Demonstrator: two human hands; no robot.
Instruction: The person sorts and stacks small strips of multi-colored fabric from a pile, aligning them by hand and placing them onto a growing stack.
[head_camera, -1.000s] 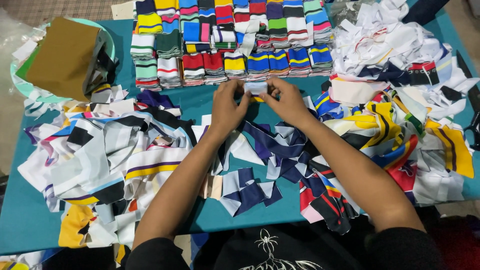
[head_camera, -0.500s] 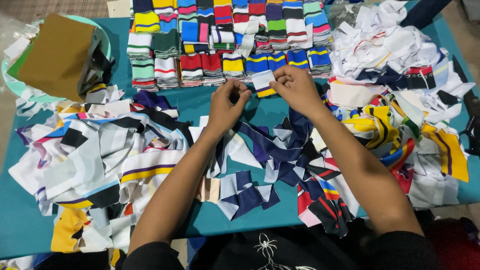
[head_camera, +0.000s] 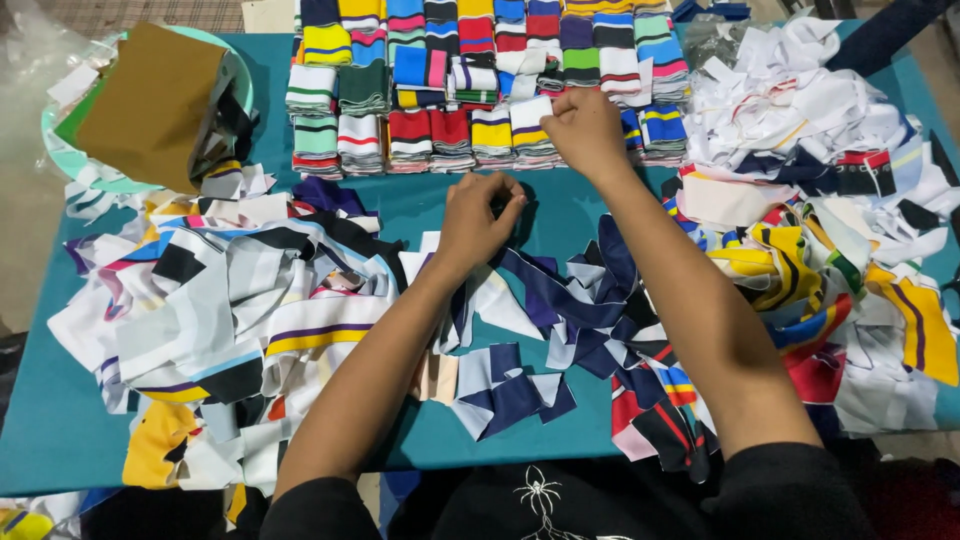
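Note:
My right hand (head_camera: 588, 132) reaches out to the front row of folded striped strips. Its fingertips pinch the top edge of a folded white, blue and yellow strip (head_camera: 530, 122) that lies on a stack there. My left hand (head_camera: 478, 215) rests nearer to me on the teal table cover (head_camera: 400, 205). Its fingers are curled in, and nothing shows in them. Dark blue and white loose strips (head_camera: 580, 300) lie between my forearms and under them.
Rows of folded striped strips (head_camera: 440, 70) fill the far middle. A big heap of loose strips (head_camera: 230, 300) lies on the left, and another heap (head_camera: 840, 230) on the right. A brown bag (head_camera: 150, 105) sits in a pale green basin (head_camera: 245, 85) at the far left.
Both hands were together on a small folded strip. My right hand has carried it forward onto the front row of stacks, and my left hand has dropped back and curled shut.

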